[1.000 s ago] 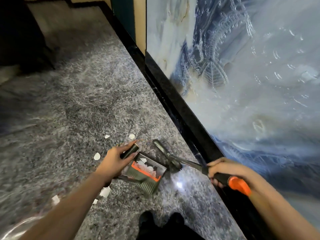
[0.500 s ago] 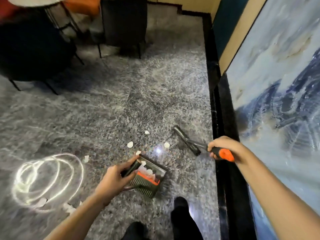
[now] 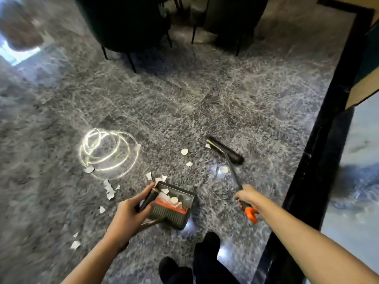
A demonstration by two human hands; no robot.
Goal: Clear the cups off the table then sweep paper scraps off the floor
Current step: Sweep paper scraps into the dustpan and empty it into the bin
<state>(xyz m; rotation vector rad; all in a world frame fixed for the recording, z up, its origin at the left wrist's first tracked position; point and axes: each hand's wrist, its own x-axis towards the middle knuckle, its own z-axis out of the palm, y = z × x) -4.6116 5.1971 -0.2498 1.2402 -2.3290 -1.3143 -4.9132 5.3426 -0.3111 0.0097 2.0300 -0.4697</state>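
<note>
Sweeping underway. Left hand (image 3: pixel 127 214) grips dustpan (image 3: pixel 174 210), right hand (image 3: pixel 247 196) grips brush (image 3: pixel 224 149) handle. Few paper scraps (image 3: pixel 184 151) in dustpan; most lie on floor (image 3: pixel 184 95), 9 to 1 o'clock of it. Cups not in view.

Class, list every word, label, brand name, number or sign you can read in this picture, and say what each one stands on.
None: no word, number or sign can be read in this view.
The dustpan and the broom show no lettering.
The paper scraps look blank, though they are small and somewhat blurred.
The wall panel shows only a marbled pattern.
</note>
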